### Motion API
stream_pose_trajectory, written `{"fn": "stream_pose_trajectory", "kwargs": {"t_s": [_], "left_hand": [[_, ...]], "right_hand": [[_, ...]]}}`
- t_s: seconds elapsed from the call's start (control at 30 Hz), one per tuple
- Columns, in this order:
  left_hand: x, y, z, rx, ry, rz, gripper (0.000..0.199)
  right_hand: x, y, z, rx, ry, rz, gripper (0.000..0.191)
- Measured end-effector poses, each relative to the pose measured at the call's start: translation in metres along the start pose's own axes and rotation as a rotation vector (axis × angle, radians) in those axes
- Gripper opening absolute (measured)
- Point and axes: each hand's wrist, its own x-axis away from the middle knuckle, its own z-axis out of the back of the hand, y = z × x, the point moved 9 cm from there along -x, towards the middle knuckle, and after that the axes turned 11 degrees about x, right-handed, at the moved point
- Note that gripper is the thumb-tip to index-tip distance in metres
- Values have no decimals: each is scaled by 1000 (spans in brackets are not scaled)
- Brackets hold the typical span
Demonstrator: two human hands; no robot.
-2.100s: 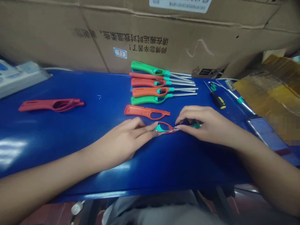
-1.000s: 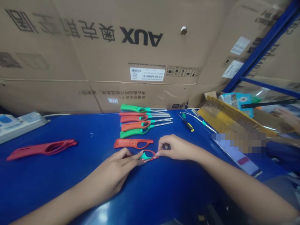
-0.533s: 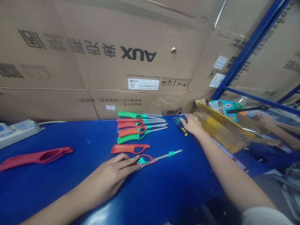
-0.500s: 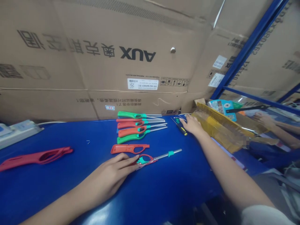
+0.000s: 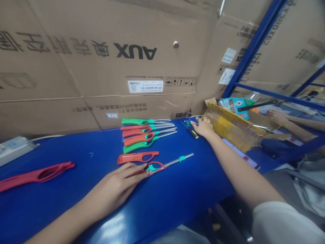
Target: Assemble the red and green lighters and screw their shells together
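A white power strip [image 5: 15, 150] sat at far left, by the edge of a blue surface [image 5: 76, 206] where a red lighter shell [image 5: 35, 177] lay open. The left hand [image 5: 114, 181] rested palm down, its fingers [image 5: 134, 169] flat and close together, tips laid on the red grip of a part-built utility lighter [image 5: 158, 166] without closing around it. The lighter, its steel nozzle pointing right, lay just below an orange-red shell [image 5: 137, 157] and in front of five finished lighters [image 5: 148, 134] lined up side by side. Farther right, the right hand [image 5: 203, 127] reached to the far edge, fingers [image 5: 195, 124] curved downward just beside a yellow-handled screwdriver [image 5: 193, 133]; whether they pinched anything could not be told. Beyond a taped parcel [image 5: 228, 130], a co-worker's hand [image 5: 276, 117] worked at another bench.
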Motion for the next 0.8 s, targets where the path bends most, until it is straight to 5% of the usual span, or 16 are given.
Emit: {"fn": "stream_pose_trajectory", "kwargs": {"t_s": [0.8], "left_hand": [[-3, 1, 3, 66, 1, 11, 46]], "right_hand": [[-5, 1, -8, -133, -80, -58, 36]]}}
